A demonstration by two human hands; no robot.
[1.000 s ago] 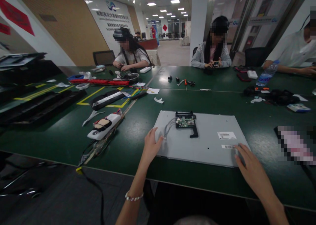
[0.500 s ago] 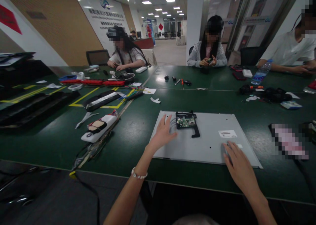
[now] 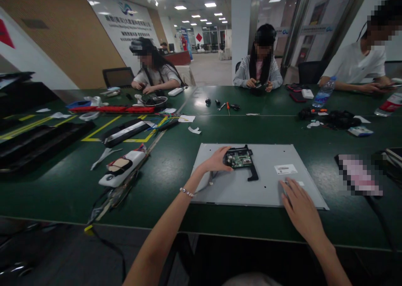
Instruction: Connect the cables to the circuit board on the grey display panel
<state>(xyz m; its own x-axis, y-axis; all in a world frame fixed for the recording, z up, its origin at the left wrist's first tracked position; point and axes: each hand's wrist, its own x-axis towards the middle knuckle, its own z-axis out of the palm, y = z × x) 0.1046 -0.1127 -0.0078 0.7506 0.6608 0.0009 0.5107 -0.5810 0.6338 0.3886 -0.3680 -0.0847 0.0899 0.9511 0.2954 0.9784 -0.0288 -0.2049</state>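
Observation:
A flat grey panel (image 3: 238, 189) with a white label (image 3: 285, 169) lies on the green table in front of me. On its upper middle part sits a black bracket (image 3: 253, 171) bearing a green circuit board (image 3: 240, 159). My left hand (image 3: 216, 160) is at the left end of the bracket, thumb and fingers around that edge, gripping it. Thin grey cables run under this hand toward the wrist. My right hand (image 3: 300, 202) rests with fingers spread on the lower right part of the panel, holding nothing.
Left on the table (image 3: 163, 173) are a white device (image 3: 122, 168) with cables and black trays (image 3: 47, 139). A pixelated phone-like object (image 3: 359, 175) lies right. Farther back are small tools (image 3: 228, 106), bottles (image 3: 325, 92) and three seated people.
My left hand has moved right, from beside the bracket onto its left end, and closed round it. The bracket sits slightly farther right on the panel. My right hand stays on the panel.

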